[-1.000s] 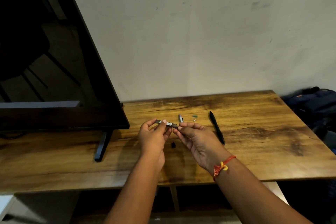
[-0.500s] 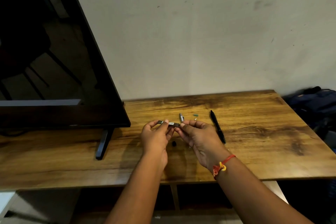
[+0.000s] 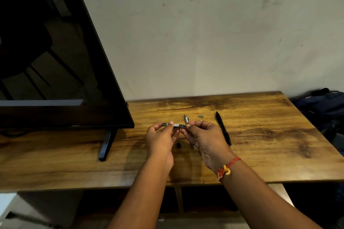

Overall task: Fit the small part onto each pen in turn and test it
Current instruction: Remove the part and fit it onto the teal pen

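Both hands are closed on one dark pen (image 3: 174, 125), held level just above the table (image 3: 260, 154), a little back from the middle of its front edge. The left hand (image 3: 160, 140) pinches the barrel between thumb and fingers; the right hand (image 3: 204, 135) has its fingertips pressed to the pen's right end, where the small part would go, though the part itself is too small to make out under the fingers.

So I'd say this pen is at the fitting stage, not yet tested. A black pen (image 3: 223, 128) lies untouched toward the table's right side, and a grey pen (image 3: 186, 118) pokes out behind the hands, nearer the back edge. A small black piece (image 3: 178, 145) lies on the table just below the hands, and a green bit (image 3: 200, 116) beside the grey pen. At least two pens look left to do.
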